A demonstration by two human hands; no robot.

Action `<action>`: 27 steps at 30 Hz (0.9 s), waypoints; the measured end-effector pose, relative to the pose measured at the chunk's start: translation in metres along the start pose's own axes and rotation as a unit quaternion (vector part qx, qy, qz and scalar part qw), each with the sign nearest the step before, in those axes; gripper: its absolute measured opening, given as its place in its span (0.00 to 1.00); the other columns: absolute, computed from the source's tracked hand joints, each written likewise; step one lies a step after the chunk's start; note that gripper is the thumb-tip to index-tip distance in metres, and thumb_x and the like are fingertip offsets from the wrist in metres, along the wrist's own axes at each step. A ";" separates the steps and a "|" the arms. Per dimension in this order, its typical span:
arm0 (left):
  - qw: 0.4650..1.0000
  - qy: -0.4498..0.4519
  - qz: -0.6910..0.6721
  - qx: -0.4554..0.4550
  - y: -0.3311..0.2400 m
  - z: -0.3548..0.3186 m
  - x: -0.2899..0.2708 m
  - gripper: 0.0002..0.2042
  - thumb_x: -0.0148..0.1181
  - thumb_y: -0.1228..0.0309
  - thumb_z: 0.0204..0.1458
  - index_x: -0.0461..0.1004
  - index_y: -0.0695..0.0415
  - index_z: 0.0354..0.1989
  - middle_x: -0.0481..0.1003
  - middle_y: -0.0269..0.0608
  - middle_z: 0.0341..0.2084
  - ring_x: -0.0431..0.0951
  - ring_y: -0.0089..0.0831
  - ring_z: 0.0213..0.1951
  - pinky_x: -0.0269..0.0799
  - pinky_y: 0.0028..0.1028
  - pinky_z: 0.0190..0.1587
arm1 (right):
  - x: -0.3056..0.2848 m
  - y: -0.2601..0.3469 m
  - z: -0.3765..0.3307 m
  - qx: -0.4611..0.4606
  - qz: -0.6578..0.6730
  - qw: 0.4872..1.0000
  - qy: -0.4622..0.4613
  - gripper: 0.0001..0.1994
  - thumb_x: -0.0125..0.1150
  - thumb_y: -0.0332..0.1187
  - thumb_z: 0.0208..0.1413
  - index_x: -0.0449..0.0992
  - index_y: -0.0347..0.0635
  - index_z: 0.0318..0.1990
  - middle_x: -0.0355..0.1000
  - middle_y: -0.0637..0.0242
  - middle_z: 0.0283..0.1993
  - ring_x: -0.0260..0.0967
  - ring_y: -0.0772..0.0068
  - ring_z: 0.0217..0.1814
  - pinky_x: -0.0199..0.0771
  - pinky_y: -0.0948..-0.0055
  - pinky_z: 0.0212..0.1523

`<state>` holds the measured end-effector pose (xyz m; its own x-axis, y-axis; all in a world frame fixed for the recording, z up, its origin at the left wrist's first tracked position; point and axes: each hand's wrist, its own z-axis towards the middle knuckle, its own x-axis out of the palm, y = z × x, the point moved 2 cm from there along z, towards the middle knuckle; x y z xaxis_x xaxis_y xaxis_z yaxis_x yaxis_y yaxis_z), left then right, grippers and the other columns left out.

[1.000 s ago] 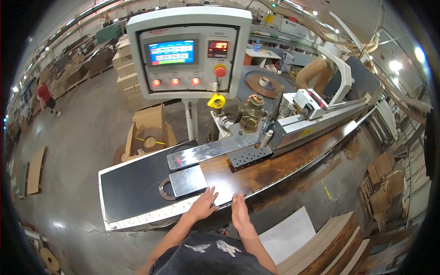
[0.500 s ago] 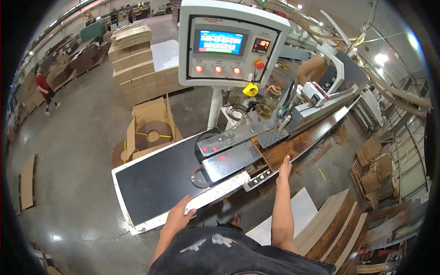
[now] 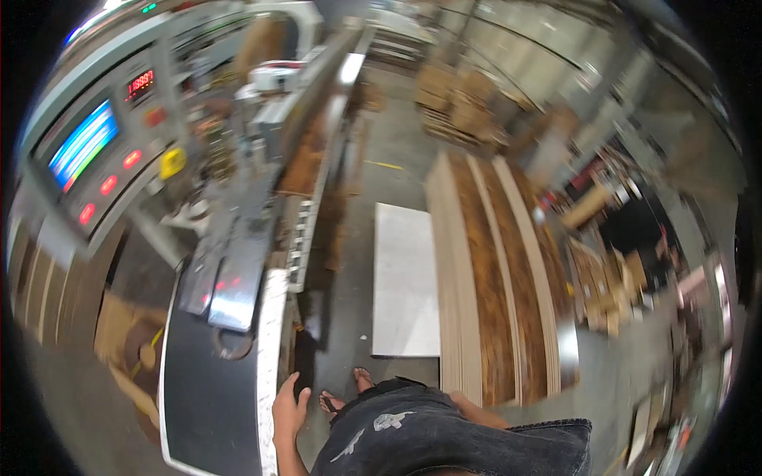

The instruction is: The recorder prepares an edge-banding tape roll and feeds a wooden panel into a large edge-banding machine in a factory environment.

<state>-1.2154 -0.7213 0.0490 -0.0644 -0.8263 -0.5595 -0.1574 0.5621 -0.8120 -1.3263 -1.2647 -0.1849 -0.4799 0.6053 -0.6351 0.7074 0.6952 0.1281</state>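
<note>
My left hand (image 3: 290, 406) is beside the white front edge (image 3: 271, 373) of the edge-banding machine's black table (image 3: 210, 389). Its thumb and fingers are apart with nothing between them; whether it touches the edge I cannot tell. Of my right arm (image 3: 480, 414), only a short stretch shows beside my dark shirt, close to the near end of a stack of long boards (image 3: 496, 317). The fingers of that hand are hidden. The boards have pale edges and brown wood-grain faces. A brown wood-grain panel (image 3: 305, 163) lies along the machine's far part.
A control panel (image 3: 87, 147) with a lit screen and red buttons stands at the left. A white sheet (image 3: 405, 278) lies on the floor left of the boards. Stacked cardboard (image 3: 468, 99) stands farther back. A carton with brown banding rolls (image 3: 143, 345) sits behind the black table.
My view has swung right, bringing the board stack to the middle. My right hand has left the panel and drawn back toward my body. My left hand has come off the table edge.
</note>
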 end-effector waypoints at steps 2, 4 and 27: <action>0.997 0.038 0.066 -0.005 0.007 0.006 0.016 0.23 0.57 0.62 0.57 0.69 0.60 0.59 0.72 0.56 0.54 0.72 0.53 0.55 0.67 0.41 0.56 | 0.019 -0.086 -0.021 -0.093 -0.075 0.992 -0.028 0.30 0.58 0.54 0.54 0.75 0.32 0.50 0.77 0.45 0.40 0.76 0.44 0.42 0.76 0.52 0.42; 0.990 0.100 0.098 0.020 0.004 0.017 0.037 0.23 0.57 0.61 0.57 0.69 0.60 0.59 0.72 0.56 0.54 0.72 0.54 0.55 0.67 0.42 0.56 | 0.039 -0.158 -0.047 -0.022 -0.010 0.998 -0.060 0.22 0.59 0.48 0.55 0.78 0.38 0.47 0.76 0.50 0.32 0.75 0.53 0.32 0.75 0.53 0.30; 0.877 0.367 0.186 -0.248 0.003 -0.171 0.343 0.23 0.54 0.59 0.62 0.67 0.63 0.60 0.75 0.50 0.51 0.74 0.36 0.53 0.69 0.36 0.54 | -0.137 -0.615 0.084 0.367 0.496 0.715 -0.329 0.30 0.56 0.56 0.57 0.73 0.38 0.54 0.74 0.46 0.52 0.68 0.44 0.59 0.67 0.52 0.59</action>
<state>-1.4062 -1.0095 -0.1168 -0.7911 -0.4910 -0.3648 -0.3878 0.8638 -0.3216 -1.6517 -1.8075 -0.2411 0.6246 0.1770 -0.7607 0.7273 -0.4866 0.4840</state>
